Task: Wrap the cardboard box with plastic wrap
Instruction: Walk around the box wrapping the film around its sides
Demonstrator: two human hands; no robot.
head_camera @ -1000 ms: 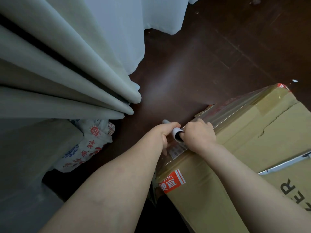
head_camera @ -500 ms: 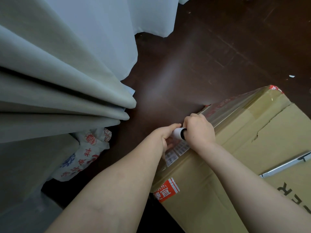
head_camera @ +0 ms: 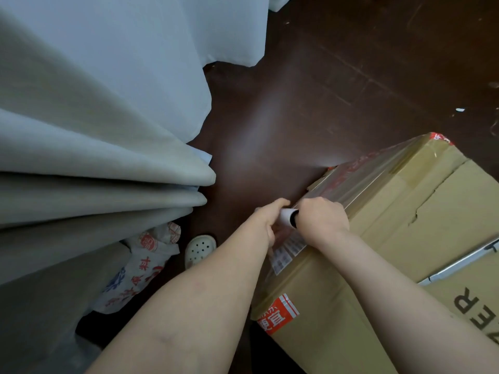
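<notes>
1. The left hand (head_camera: 270, 221) and the right hand (head_camera: 321, 222) both grip the plastic wrap roll (head_camera: 287, 216). Their fingers are curled round it, and a short white stretch of tube shows between them.
2. Compared with a second ago, the hands remain at the same left corner of the cardboard box (head_camera: 405, 238), still clenched on the roll. The roll's far end stuck out past the left hand then and is now almost hidden behind it.
3. The view has swung, and a white slipper (head_camera: 200, 249) with holes has come into sight on the floor (head_camera: 310, 90), beside the left forearm.
4. The box sits on the floor at the right. Clear film (head_camera: 378, 175) is stretched along its far top edge, from the roll towards the far corner.
5. On the box are a red label (head_camera: 278, 314), a barcode label (head_camera: 286, 251) partly under the hands, and a silver strip (head_camera: 459, 261).
6. Grey curtains (head_camera: 94, 171) hang at the left with a printed bag (head_camera: 135, 276) below them, both near the box's left corner.
</notes>
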